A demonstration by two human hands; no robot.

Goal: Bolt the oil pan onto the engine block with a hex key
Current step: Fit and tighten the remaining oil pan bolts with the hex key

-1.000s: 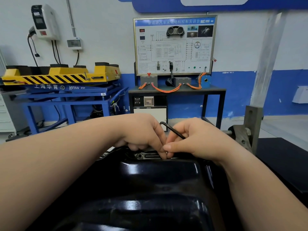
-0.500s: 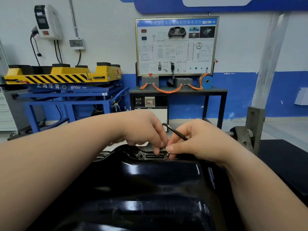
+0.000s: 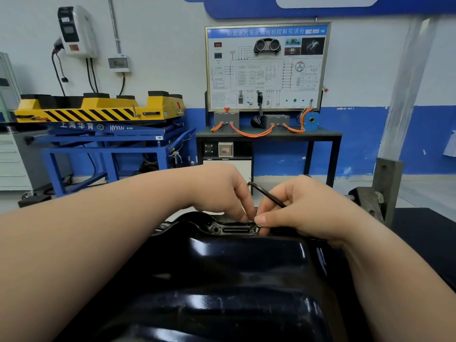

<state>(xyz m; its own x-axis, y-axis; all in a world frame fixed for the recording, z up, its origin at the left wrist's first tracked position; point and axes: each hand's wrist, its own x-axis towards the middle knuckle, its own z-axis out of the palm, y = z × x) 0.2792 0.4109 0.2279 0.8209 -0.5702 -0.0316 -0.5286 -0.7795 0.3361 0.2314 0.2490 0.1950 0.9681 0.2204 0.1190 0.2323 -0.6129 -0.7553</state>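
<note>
My right hand [image 3: 303, 208] grips the hex key [image 3: 265, 193], its tip at the far flange of the oil pan [image 3: 234, 267]. My left hand [image 3: 222, 193] pinches the key's lower end.

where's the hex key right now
In the head view, just right of centre: the right hand holds the hex key above the oil pan rim, close beside the left hand.

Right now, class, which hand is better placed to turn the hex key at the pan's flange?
Right. The right hand grips the hex key by its long arm, angled down to the far flange of the oil pan. The left hand only has fingertips at the same spot, likely steadying.
</note>
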